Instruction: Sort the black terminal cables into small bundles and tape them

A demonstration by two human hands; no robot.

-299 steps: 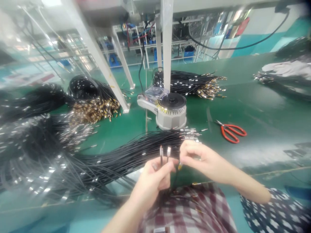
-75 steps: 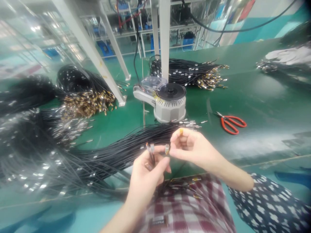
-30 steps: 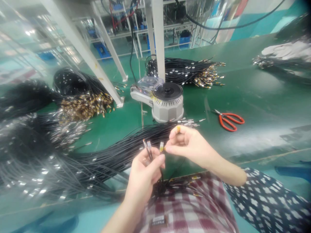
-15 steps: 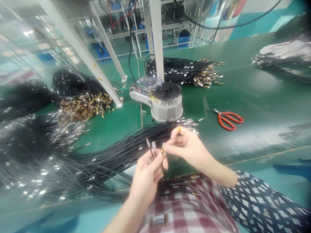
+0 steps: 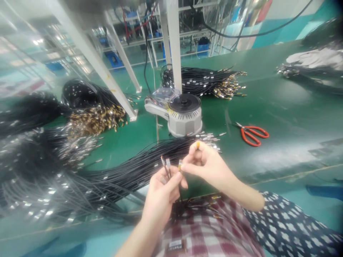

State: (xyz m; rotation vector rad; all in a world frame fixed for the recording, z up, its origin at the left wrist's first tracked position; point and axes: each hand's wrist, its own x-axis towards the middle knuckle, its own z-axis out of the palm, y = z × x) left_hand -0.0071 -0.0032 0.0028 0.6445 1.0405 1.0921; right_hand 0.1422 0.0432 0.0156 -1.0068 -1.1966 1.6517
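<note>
My left hand [image 5: 160, 198] is closed around a few thin black cables, and their metal connectors [image 5: 168, 162] stick up above the fingers. Between the two hands, one cable connector [image 5: 180, 163] has yellow tape at its base. The thumb and a finger of my right hand [image 5: 210, 164] pinch at that connector's side. A small yellow tape piece [image 5: 198, 145] sits on a fingertip of the right hand. More black cables [image 5: 193, 205] lie across the lap below, partly hidden by the left hand.
Behind the hands runs a long bundle of black cables [image 5: 128, 166]. A round grey tape dispenser [image 5: 184, 121] stands beyond it. Red-handled pliers [image 5: 253, 134] lie to the right on the green table [image 5: 268, 96]. Cable piles [image 5: 96, 117] and white metal posts [image 5: 175, 46] stand left and behind.
The view has shifted slightly, so the scene sits a little lower. Both hands keep nearly the same hold, with the right fingers still at the taped connector.
</note>
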